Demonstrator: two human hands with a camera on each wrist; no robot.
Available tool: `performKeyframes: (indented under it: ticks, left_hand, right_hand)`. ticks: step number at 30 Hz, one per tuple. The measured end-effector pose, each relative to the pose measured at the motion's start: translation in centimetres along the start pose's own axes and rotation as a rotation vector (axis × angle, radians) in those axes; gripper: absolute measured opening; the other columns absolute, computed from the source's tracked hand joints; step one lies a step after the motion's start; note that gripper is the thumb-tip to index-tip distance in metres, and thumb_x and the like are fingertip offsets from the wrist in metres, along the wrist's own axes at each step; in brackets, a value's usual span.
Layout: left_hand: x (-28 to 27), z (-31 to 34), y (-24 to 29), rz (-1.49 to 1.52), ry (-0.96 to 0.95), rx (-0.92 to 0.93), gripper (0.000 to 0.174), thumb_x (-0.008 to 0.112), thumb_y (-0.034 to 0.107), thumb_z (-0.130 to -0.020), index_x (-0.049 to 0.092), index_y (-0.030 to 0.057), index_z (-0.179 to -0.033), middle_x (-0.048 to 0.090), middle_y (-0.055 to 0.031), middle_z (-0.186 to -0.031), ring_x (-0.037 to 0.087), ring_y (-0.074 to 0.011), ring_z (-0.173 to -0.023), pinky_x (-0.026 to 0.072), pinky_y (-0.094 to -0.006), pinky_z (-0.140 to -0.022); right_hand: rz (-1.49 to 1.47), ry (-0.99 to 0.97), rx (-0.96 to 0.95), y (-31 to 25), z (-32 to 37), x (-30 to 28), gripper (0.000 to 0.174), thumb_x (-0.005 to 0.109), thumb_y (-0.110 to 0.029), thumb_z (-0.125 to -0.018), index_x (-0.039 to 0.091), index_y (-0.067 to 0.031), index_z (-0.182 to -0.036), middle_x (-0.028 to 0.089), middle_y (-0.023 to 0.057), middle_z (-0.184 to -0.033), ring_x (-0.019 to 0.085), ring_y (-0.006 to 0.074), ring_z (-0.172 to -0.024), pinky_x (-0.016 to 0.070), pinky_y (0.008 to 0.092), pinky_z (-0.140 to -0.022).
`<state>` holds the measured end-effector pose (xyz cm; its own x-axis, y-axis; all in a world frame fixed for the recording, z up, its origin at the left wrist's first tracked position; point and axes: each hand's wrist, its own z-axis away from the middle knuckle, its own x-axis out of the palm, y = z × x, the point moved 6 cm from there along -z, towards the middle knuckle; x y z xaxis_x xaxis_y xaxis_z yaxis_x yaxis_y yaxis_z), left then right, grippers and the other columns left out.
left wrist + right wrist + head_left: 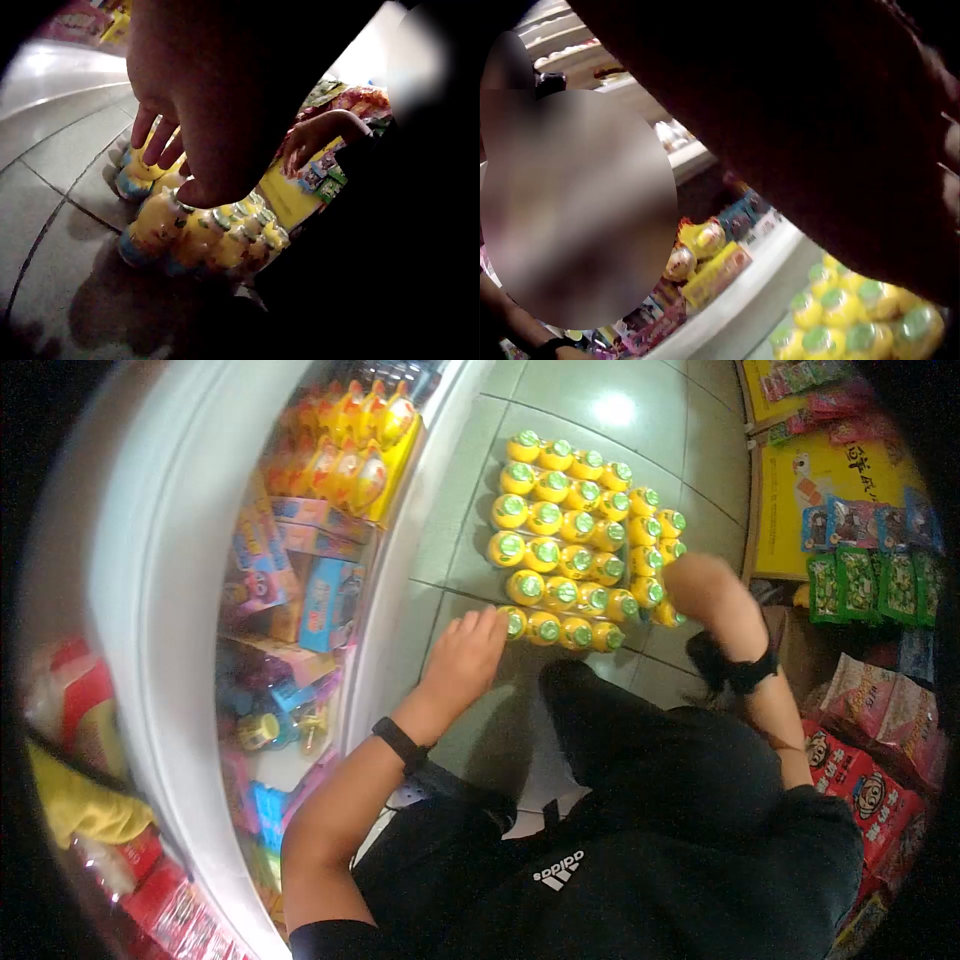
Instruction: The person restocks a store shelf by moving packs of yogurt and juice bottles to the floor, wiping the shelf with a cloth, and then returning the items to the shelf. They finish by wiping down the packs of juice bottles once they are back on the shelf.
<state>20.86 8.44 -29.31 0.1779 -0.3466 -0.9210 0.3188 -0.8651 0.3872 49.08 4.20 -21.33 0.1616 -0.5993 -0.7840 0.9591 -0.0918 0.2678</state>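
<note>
Small yellow bottles with green tops (543,518) stand in tight rows on the floor, with clear wrap shining over them in the left wrist view. A narrower group of the same bottles (646,562) adjoins on the right. My left hand (465,655) is at the near left corner of the front row, its fingers extended beside the end bottle (154,217). Blurred in the head view, my right hand (712,595) overlaps the right edge of the narrower group. Its fingers hang loosely in the left wrist view, holding nothing visible.
A white-edged shelf (410,550) with toys and boxes runs along the left. On the right are a yellow display box (790,480), green snack packets (858,582) and red packets (870,795). Grey tiles (640,400) cover the floor. My dark-clothed knee (600,710) is close to the front row.
</note>
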Motion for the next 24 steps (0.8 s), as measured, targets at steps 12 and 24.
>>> performKeyframes:
  ticks: [12,24]
  left_hand:
    - [6.7,-1.9,-2.4,0.433,-0.058,-0.344,0.061,0.076,0.01,-0.08,0.042,-0.0015,-0.13,0.052,-0.0217,-0.124,0.054,-0.043,-0.113,0.0476,-0.0456,-0.093]
    - [6.0,-2.3,-1.1,0.21,-0.011,-0.143,0.058,0.074,0.002,-0.071,0.048,-0.0023,-0.124,0.058,-0.0191,-0.119,0.056,-0.0383,-0.111,0.0483,-0.0438,-0.093]
  right_hand:
    - [-0.421,-0.19,-0.039,-7.1,1.1,12.8,0.064,0.074,-0.062,-0.073,0.071,-0.0035,-0.098,0.07,0.0188,-0.095,0.069,0.0367,-0.088,0.0555,0.0462,-0.076]
    - [-0.643,0.022,-0.002,-9.3,1.3,16.2,0.059,0.075,-0.035,-0.078,0.048,-0.0115,-0.126,0.062,0.016,-0.112,0.063,0.0368,-0.1,0.0535,0.0469,-0.077]
